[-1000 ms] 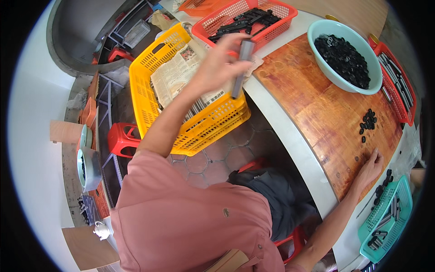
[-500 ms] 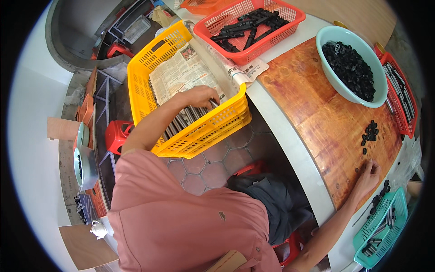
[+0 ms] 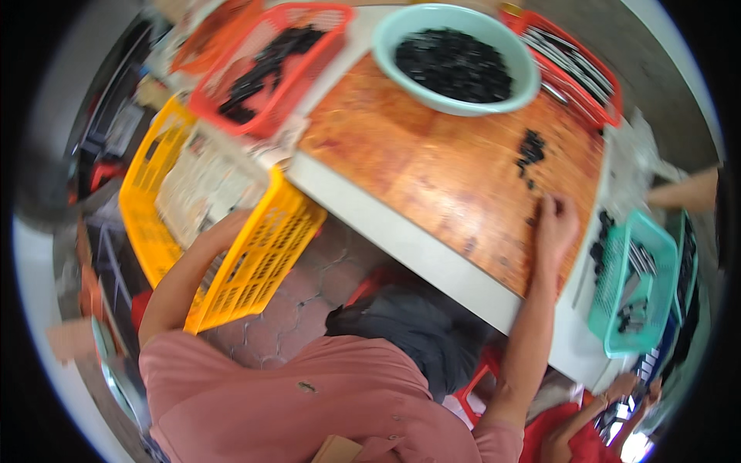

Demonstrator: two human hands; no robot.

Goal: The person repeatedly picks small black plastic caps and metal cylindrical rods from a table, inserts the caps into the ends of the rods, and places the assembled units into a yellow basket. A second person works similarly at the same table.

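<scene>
The right hand's fingers are curled narrowly together, blurred, so whether they pinch anything cannot be told; the right hand [image 3: 559, 224] rests at the right edge of the wooden board [image 3: 432, 201], as it did half a second ago. The left hand [image 3: 235, 224], seen among the rods then, is now mostly hidden behind the near wall of the yellow crate [image 3: 255, 270], its fingers out of sight; the turned view may explain part of this, and whether a rod is gripped cannot be judged. Blurred grey rods [image 3: 211, 274] lie in the crate beside the forearm, and newspaper [image 3: 202, 177] covers its far part. Small black pieces [image 3: 530, 154] lie beyond the right hand, near the board's right edge. A pale basin [image 3: 386, 50] of more black pieces stands at the board's far edge, and a green basket [image 3: 611, 289] by the worktop's right edge. A co-worker's red sleeve [image 3: 567, 432] has come into view at lower right. The newsprint is too blurred to read, and no brand or label is legible.
</scene>
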